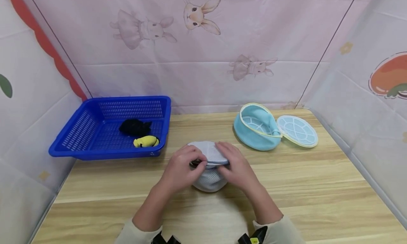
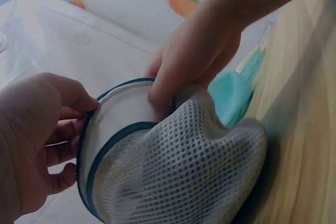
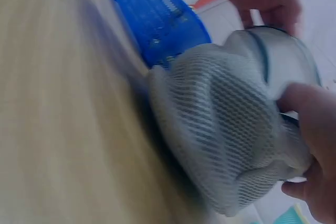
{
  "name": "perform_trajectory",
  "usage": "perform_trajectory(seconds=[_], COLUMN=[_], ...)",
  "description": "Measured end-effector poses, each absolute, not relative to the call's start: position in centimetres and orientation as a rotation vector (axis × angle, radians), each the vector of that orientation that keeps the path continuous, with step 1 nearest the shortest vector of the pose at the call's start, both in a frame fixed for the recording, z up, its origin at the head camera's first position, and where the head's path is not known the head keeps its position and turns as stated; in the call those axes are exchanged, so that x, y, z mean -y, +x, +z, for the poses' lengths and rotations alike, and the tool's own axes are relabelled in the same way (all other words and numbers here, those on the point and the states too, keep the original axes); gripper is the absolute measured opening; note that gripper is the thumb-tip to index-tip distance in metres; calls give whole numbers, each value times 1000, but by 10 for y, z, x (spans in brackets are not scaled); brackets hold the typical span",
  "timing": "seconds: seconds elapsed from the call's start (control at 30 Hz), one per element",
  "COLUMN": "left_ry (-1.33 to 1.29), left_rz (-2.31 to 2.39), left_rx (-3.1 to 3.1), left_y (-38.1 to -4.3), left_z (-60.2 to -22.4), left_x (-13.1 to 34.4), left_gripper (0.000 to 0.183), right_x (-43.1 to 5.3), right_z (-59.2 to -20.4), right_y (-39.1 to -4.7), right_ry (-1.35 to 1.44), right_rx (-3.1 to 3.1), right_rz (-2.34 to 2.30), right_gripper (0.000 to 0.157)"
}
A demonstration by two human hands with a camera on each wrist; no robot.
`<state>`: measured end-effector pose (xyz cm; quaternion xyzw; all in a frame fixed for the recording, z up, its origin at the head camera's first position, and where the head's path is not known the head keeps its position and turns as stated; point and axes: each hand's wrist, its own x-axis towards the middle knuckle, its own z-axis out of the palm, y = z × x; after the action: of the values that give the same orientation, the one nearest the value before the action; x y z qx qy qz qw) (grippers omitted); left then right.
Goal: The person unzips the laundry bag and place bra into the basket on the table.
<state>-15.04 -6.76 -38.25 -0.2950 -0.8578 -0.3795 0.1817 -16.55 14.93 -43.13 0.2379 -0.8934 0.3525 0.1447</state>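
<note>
A grey mesh laundry bag [image 1: 210, 181] with a round lid and dark piping sits on the table between both hands. My left hand [image 1: 182, 166] pinches the edge of the lid at its left side, where a dark gap shows between lid and body. On the opposite side my right hand [image 1: 237, 165] grips the rim, fingers over the lid and thumb lower down. From the left wrist view, the mesh body [image 2: 194, 156] bulges toward the tabletop, and the lid is partly raised from it. The bag's inside is mostly hidden.
A blue plastic basket [image 1: 86, 140] stands at the back left, holding a black cloth bundle [image 1: 135, 127] and a yellow one [image 1: 146, 141]. Back right, a turquoise mesh bag [image 1: 259, 141] stands with its round lid [image 1: 297, 131] folded out. Printed cloth walls enclose the wooden table [image 1: 302, 194].
</note>
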Motion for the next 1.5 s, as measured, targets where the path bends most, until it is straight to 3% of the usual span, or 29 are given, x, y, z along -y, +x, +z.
perform_trajectory(seconds=[0.2,0.3,0.4,0.47,0.67,0.77,0.97,1.23,1.5], left_ry=[-902,-898,-858,-834,-777,-775,-832,-739,-568], left_rz=[-1018,-942,-844,-799,-730,-649,-587,-671,-694], left_rx=[2259,2314,2520,2669,2876,2945,3171,3120,2897], left_y=[-148,-148,-149,-149,-149,-150,-153,-161,-164], left_z=[-383,-385,-387,-389,-389,-391,-405,-414,-412], left_x=[60,59,60,61,63,63,61,63,67], left_gripper=[5,5,9,15,21,37,56,30,34], right_x=[-141,-139,-137,-135,-129,-128,-122,-120,-120], right_z=[-437,-438,-440,-443,-456,-462,-469,-477,-477], right_y=[-163,-163,-165,-167,-169,-170,-167,-168,-170], right_ry=[191,-103,-225,-284,-270,-189,19,-12,-92], right_rx=[2553,2380,2101,2062,2245,2229,2246,2208,2210], right_rz=[1389,1745,2106,2165,2070,2091,2064,2125,2177], right_gripper=[42,55,72,74,47,35,30,21,16])
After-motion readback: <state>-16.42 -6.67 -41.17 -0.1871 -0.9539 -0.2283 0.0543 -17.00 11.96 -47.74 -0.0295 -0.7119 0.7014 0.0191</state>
